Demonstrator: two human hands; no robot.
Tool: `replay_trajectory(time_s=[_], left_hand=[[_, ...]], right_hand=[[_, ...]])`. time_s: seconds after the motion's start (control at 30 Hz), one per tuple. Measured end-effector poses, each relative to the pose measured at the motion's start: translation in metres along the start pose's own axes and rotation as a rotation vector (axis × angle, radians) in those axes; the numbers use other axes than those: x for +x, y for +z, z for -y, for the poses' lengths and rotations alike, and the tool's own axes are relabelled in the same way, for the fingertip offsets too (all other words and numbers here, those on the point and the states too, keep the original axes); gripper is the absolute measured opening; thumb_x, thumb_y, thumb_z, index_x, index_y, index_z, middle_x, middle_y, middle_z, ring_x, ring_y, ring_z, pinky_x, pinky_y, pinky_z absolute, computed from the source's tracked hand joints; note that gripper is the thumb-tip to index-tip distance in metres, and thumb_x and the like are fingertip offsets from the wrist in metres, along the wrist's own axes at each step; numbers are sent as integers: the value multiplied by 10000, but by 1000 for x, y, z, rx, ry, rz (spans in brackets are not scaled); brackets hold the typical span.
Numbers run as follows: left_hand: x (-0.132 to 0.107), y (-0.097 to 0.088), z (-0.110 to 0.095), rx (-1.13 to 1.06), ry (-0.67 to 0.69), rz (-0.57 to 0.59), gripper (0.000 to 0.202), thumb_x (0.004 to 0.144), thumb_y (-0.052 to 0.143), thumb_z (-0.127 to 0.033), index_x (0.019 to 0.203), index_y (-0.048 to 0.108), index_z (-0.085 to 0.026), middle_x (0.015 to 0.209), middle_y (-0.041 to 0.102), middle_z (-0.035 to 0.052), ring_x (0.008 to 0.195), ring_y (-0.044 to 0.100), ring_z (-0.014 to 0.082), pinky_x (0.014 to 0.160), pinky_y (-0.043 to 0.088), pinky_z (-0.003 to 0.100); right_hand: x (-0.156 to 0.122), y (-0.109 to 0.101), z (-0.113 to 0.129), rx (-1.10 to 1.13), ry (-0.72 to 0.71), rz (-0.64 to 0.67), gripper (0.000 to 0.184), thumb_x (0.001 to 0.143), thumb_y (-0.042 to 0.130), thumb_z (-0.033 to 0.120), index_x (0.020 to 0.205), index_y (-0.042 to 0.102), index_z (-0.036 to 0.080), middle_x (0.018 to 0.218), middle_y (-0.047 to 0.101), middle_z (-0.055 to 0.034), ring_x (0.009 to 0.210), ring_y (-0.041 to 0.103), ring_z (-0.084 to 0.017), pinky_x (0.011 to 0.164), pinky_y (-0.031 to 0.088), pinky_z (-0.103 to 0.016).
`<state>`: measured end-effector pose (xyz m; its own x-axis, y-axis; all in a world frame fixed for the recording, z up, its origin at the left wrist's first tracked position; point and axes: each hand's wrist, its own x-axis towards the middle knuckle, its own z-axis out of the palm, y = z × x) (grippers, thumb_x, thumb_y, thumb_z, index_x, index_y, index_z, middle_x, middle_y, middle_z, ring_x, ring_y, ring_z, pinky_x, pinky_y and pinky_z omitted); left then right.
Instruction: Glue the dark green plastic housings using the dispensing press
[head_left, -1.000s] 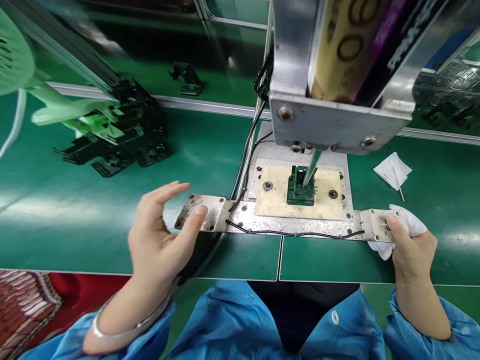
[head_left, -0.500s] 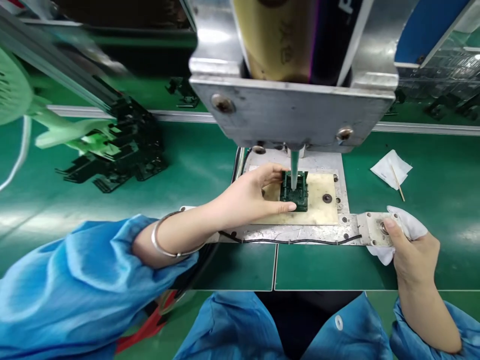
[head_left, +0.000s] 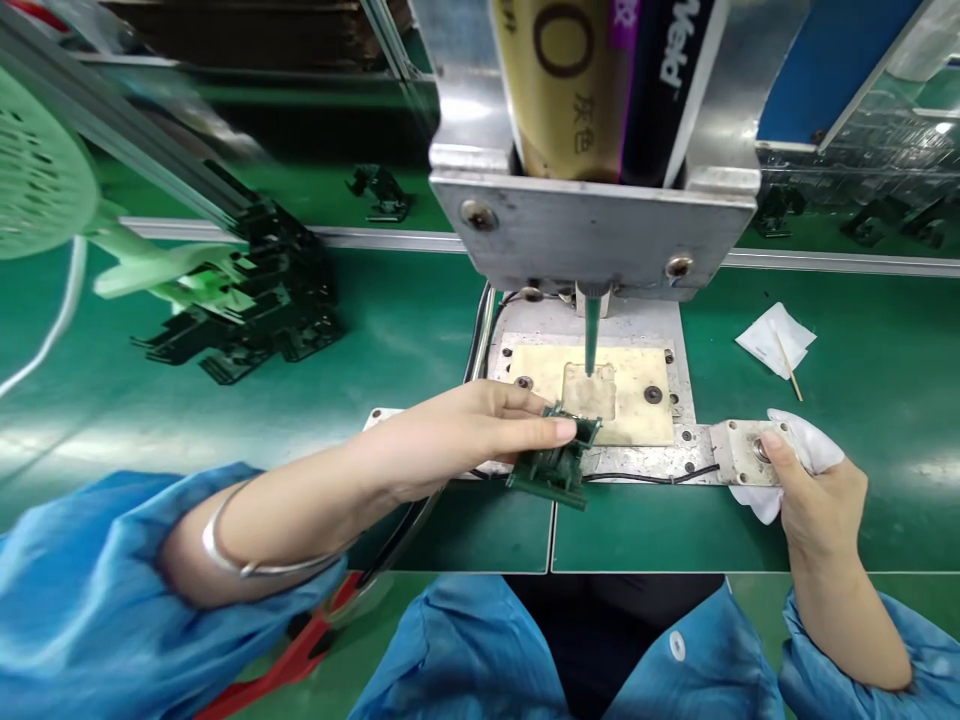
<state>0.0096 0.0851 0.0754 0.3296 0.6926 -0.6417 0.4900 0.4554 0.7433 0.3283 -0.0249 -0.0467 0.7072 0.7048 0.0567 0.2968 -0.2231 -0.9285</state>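
Note:
Pinched between the thumb and fingers of my left hand (head_left: pixel 469 430) is a dark green plastic part (head_left: pixel 553 470), tilted over the front edge of the fixture. Behind it lies the cream plate (head_left: pixel 637 425), whose shallow square recess holds nothing. A tapered dispensing needle (head_left: pixel 592 335) points down at that recess. At the right end of the metal base, my right hand (head_left: pixel 829 515) grips a white cloth (head_left: pixel 814 440). Its thumb rests at the round metal button (head_left: pixel 762 450) on the end block; the other fingers are mostly hidden behind the cloth.
Above the fixture hangs a metal bracket (head_left: pixel 592 225) with gold and black cartridges. A pile of dark plastic parts (head_left: pixel 277 300) and a green fan (head_left: pixel 45 170) stand left. A white wipe (head_left: pixel 776 335) with a thin stick lies right. Cables run along the base.
My left hand has lifted the plastic part out of the recess under the needle and brought it toward me and slightly left, tilting it. My right hand keeps its hold at the button.

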Motion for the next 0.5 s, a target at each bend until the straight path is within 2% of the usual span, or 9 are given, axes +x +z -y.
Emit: replay_trajectory(time_s=[0.03, 0.1, 0.17, 0.27, 0.33, 0.43, 0.5], left_hand=[[-4, -3, 5, -31, 13, -50, 475, 504, 898, -499, 793, 684, -189, 774, 678, 29, 780, 660, 218, 620, 522, 269], [-14, -10, 17, -68, 83, -126, 590, 485, 920, -421, 990, 701, -209, 1030, 731, 76, 1006, 679, 289, 794, 583, 348], [-26, -16, 28, -83, 214, -157, 624, 551, 905, -357, 1114, 665, -239, 1162, 710, 80, 1038, 686, 297, 844, 601, 390], [-42, -20, 42, -47, 472, -228, 546, 707, 830, -265, 1204, 607, -303, 1198, 677, 47, 990, 704, 244, 835, 622, 361], [-50, -21, 49, 25, 701, -313, 536, 765, 779, -178, 1243, 588, -327, 1222, 636, 39, 1067, 666, 222, 912, 600, 342], [-56, -25, 54, 123, 1008, -374, 609, 779, 727, -57, 1304, 555, -314, 1261, 552, 65, 1210, 562, 235, 1013, 552, 355], [-58, -30, 54, 150, 1112, -354, 669, 772, 715, -15, 1348, 514, -291, 1268, 517, 87, 1250, 518, 251, 1038, 538, 375]], right_hand=[[0, 0, 0, -1, 4, -2, 579, 678, 831, 572, 1085, 748, 168, 959, 746, -90, 910, 695, -292, 845, 551, -425], [0, 0, 1, -8, 20, -12, 591, 659, 838, 579, 1070, 752, 163, 966, 748, -96, 936, 694, -311, 863, 549, -445], [-1, -1, 1, -17, 38, -32, 608, 636, 841, 592, 1059, 755, 164, 991, 748, -100, 986, 685, -333, 900, 536, -464], [-1, -3, 3, -57, 96, -85, 625, 603, 842, 595, 1045, 759, 161, 1037, 745, -106, 1055, 664, -368, 939, 516, -465], [-1, -5, 7, -140, 170, -109, 631, 591, 834, 598, 1035, 764, 155, 1038, 744, -114, 1075, 654, -392, 913, 523, -452], [0, -12, 8, -309, 243, -126, 634, 608, 794, 635, 1012, 772, 148, 976, 748, -124, 1062, 656, -414, 801, 556, -427], [3, -19, -3, -415, 220, -123, 617, 643, 753, 683, 990, 777, 173, 875, 744, -117, 1008, 677, -417, 684, 569, -418]])
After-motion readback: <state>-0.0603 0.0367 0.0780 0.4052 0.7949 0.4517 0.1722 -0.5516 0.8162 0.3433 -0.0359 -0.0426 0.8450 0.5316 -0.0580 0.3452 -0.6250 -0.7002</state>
